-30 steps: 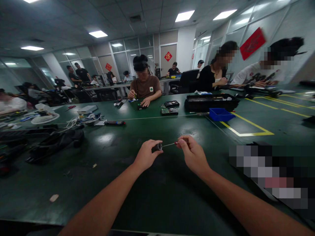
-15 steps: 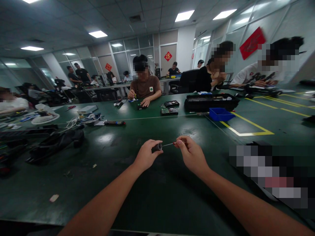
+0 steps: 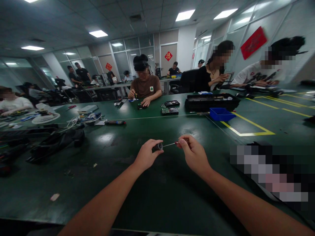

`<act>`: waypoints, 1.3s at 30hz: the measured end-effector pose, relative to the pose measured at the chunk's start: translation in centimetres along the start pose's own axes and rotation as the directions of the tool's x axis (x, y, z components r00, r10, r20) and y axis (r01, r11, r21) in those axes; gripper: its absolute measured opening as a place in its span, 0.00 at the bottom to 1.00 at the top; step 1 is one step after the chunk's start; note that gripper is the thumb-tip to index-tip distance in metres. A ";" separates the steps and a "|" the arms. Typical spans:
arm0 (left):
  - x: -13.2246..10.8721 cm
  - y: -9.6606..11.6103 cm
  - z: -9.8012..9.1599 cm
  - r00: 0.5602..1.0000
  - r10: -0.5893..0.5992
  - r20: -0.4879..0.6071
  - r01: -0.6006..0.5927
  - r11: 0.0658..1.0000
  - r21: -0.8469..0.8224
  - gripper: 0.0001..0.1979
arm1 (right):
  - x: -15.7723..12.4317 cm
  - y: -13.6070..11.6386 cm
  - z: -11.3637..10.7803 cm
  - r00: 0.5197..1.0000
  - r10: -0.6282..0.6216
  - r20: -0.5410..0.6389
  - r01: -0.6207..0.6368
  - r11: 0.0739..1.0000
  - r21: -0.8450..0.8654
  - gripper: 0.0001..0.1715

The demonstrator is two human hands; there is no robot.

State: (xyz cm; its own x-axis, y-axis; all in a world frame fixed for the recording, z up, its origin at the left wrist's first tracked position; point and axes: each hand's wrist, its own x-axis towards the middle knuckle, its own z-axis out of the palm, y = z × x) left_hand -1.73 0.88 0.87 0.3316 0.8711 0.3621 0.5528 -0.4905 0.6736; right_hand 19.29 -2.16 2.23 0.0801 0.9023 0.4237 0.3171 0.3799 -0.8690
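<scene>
My left hand (image 3: 147, 154) is closed around a small dark cylinder (image 3: 158, 146) with a pale ring at its end, which faces right. Fingers and thumb grip it from both sides, and its exact kind is hard to make out. In my right hand (image 3: 193, 151) is a screwdriver (image 3: 169, 144), held by its reddish handle with the thin metal shaft pointing left. The tip of the shaft is at the ringed end of the cylinder; whether it goes inside I cannot tell. Both hands are above the green tabletop (image 3: 157, 196).
Beyond my hands lie hard drives (image 3: 170, 110), a blue bin (image 3: 221, 114) and a long black tray (image 3: 212, 102). A pen-shaped tool (image 3: 115, 122), cables (image 3: 73, 122) and black parts (image 3: 57, 144) are leftward. Across the table a person (image 3: 145, 85) works on a small device.
My right hand and the screwdriver have shifted slightly right, away from the cylinder, showing a little more of the shaft. My left hand has stayed nearly still.
</scene>
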 end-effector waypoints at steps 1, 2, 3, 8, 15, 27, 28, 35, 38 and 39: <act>0.0 0.0 0.0 1.000 0.000 0.002 0.000 1.000 -0.002 0.20 | 0.1 0.0 0.0 1.000 0.003 0.012 -0.004 1.000 0.006 0.14; 0.0 0.1 0.0 1.000 -0.001 0.004 0.001 1.000 -0.005 0.20 | 0.1 0.0 0.0 1.000 0.008 0.022 -0.008 1.000 0.013 0.14; 0.0 0.1 -0.1 1.000 -0.003 0.003 0.003 1.000 -0.008 0.20 | 0.2 0.1 0.0 1.000 0.011 0.029 -0.011 1.000 0.017 0.15; 0.1 0.2 -0.3 1.000 0.014 0.021 -0.014 1.000 -0.012 0.20 | 0.1 -0.1 0.1 1.000 -0.008 0.019 0.009 0.999 -0.037 0.13; 0.1 -0.1 -0.1 0.999 0.026 0.024 -0.026 1.000 -0.003 0.20 | -0.1 -0.3 -0.1 0.999 -0.041 -0.017 0.039 0.993 -0.108 0.13; 0.2 -0.1 -0.2 0.999 0.013 0.040 -0.014 1.000 0.012 0.21 | 0.1 -0.4 0.0 0.995 0.000 0.098 0.001 1.000 -0.018 0.13; 0.2 -0.1 -0.2 0.999 0.007 0.042 -0.008 1.000 0.014 0.21 | 0.2 -0.3 0.0 0.994 0.014 0.109 -0.015 1.000 0.008 0.14; 0.2 -0.2 -0.1 0.998 -0.020 0.064 0.019 0.999 0.029 0.21 | 0.3 0.1 -0.1 0.998 0.030 0.058 -0.033 0.998 0.061 0.15; 0.2 -0.2 0.0 0.998 -0.014 0.060 0.012 0.999 0.034 0.21 | 0.2 -0.1 -0.1 0.999 0.011 0.049 -0.011 1.000 0.002 0.14; 0.2 -0.2 0.0 0.998 -0.010 0.060 0.008 0.999 0.033 0.21 | 0.1 -0.2 -0.1 0.998 0.010 0.068 -0.009 1.000 -0.010 0.13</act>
State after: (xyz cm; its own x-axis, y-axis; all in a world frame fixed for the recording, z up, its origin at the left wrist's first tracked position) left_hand -1.82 1.14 0.79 0.3712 0.8730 0.3165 0.5802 -0.4842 0.6549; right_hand 19.30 -2.13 2.45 0.0184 0.9177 0.3969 0.3255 0.3699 -0.8702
